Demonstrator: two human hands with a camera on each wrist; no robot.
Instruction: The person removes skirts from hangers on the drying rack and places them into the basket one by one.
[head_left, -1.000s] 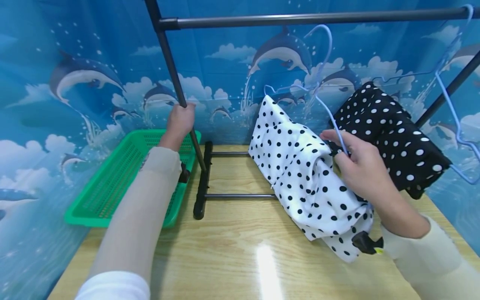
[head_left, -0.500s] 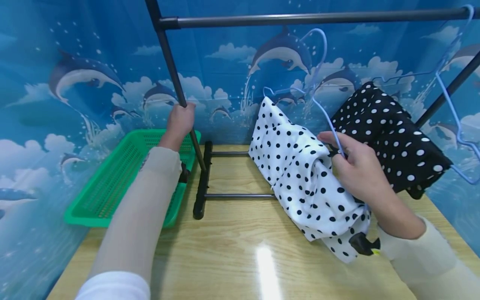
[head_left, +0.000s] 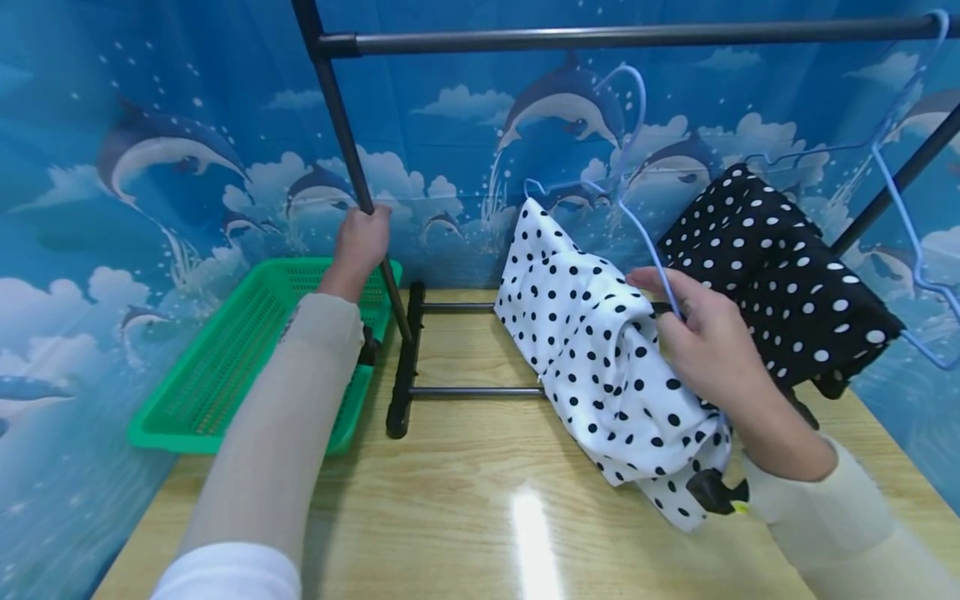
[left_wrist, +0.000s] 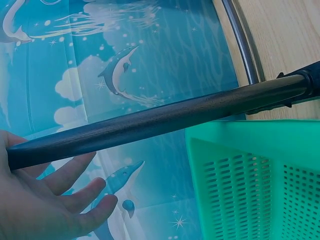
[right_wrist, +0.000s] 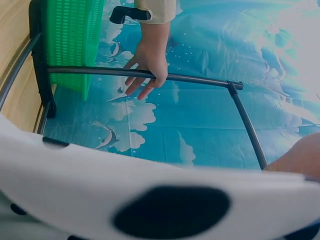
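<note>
My left hand (head_left: pixel 362 246) holds the left upright post (head_left: pixel 341 125) of a black clothes rack. In the left wrist view the post (left_wrist: pixel 150 120) crosses the base of the fingers, which are spread and slightly bent. My right hand (head_left: pixel 708 342) pinches one arm of a light blue clothes hanger (head_left: pixel 637 218). White cloth with black dots (head_left: pixel 592 342) drapes over that hanger. The hanger's hook sits just below the rack's top rail (head_left: pixel 600 39), apart from it. In the right wrist view, blurred white cloth (right_wrist: pixel 90 185) covers the lower part, and little of the right hand shows.
Black cloth with white dots (head_left: pixel 780 275) hangs on a second blue hanger (head_left: pixel 892 175), hooked over the rail at right. A green plastic basket (head_left: pixel 217 350) stands left of the rack on the wooden table (head_left: pixel 450 500). A dolphin-print curtain (head_left: pixel 465 100) backs everything.
My right hand has moved left and slightly, bringing the hanger and white dotted cloth with it; the hook has dropped lower below the rail. My left hand stays in place.
</note>
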